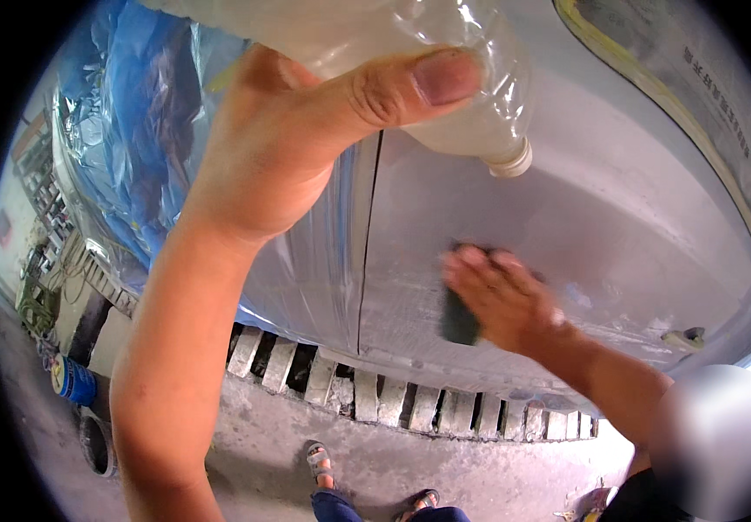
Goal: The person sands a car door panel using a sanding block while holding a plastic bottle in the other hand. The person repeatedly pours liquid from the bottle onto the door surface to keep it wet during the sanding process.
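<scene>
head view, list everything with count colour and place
Vehicle panel: one, grey, centre
Plastic bottle: one, translucent, upper centre
Pad: one, dark green, against panel
Plastic sheeting: uncounted, blue, clear, left
Masking sheet: one, greyish, upper right
Slats: many, pale, below panel
Can: one, blue, lower left
Container: one, dark, below can
Floor: one, grey, bottom
Trousers: one pair, blue, bottom
Sandals: two, grey, bottom
Left hand: one, bare, on bottle
Right hand: one, bare, on pad

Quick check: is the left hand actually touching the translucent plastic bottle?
Touching. The head view shows the left hand with its thumb lying across the side of the translucent plastic bottle, no gap between them.
</scene>
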Tool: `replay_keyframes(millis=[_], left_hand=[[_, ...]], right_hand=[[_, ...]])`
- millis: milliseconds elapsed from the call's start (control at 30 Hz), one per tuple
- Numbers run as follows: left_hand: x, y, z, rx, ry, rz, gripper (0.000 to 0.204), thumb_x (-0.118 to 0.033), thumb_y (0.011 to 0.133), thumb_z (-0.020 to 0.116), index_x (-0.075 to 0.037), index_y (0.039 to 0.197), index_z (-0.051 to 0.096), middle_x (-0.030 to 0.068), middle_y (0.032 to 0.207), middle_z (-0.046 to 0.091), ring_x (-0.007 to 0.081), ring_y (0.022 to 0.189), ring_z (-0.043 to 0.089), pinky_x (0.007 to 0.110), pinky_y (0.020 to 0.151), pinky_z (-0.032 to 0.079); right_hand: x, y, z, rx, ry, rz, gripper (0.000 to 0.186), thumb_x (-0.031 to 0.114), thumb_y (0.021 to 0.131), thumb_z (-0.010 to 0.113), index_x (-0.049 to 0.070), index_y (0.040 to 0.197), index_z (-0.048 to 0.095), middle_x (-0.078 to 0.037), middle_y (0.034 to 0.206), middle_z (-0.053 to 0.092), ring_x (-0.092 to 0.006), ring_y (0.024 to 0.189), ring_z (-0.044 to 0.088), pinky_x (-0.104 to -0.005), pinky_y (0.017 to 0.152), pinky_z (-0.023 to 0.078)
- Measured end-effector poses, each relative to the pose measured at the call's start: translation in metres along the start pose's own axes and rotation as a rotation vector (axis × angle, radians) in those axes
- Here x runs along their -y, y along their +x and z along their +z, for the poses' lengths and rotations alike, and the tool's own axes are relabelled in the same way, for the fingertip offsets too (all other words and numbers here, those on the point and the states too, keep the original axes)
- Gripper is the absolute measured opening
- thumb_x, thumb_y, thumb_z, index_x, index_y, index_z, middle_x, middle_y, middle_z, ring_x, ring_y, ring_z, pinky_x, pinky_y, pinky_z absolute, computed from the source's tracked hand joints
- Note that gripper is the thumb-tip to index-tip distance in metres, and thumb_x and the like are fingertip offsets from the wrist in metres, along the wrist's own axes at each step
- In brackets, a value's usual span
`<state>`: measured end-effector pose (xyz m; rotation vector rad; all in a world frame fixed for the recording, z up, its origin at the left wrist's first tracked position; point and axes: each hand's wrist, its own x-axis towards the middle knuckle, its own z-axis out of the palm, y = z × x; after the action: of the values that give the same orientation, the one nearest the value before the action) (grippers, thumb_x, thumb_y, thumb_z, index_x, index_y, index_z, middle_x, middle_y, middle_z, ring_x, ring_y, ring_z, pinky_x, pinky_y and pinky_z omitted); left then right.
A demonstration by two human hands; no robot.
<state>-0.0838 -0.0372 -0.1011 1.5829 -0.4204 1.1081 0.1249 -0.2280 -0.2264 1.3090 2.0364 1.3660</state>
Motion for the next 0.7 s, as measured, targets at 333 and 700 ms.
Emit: replay_keyframes(millis=[333, 700], left_hand=[[0.018, -0.013, -0.014, -0.130, 0.046, -0.048, 0.042, -0.023, 0.089, 0.067, -0.007, 0.125, 0.052, 0.0062, 0.119, 0.060, 0.0204, 0.110, 0.058, 0.038, 0.094, 0.045], [0.021, -0.018, -0.007, -0.189, 0.052, -0.044, 0.047, -0.028, 0.086, 0.071, -0.007, 0.123, 0.051, 0.0046, 0.112, 0.060, 0.0202, 0.107, 0.058, 0.041, 0.092, 0.045]], right_hand=[[0.009, 0.042, -0.012, 0.076, 0.017, 0.022, 0.048, 0.021, 0.090, 0.048, 0.008, 0.136, 0.050, -0.009, 0.149, 0.039, -0.0244, 0.143, 0.027, -0.0444, 0.119, 0.014], [-0.001, -0.064, -0.006, 0.227, -0.056, 0.064, 0.073, 0.037, 0.086, 0.056, 0.009, 0.147, 0.031, -0.011, 0.158, 0.017, -0.0275, 0.147, 0.012, -0.0426, 0.120, 0.002]])
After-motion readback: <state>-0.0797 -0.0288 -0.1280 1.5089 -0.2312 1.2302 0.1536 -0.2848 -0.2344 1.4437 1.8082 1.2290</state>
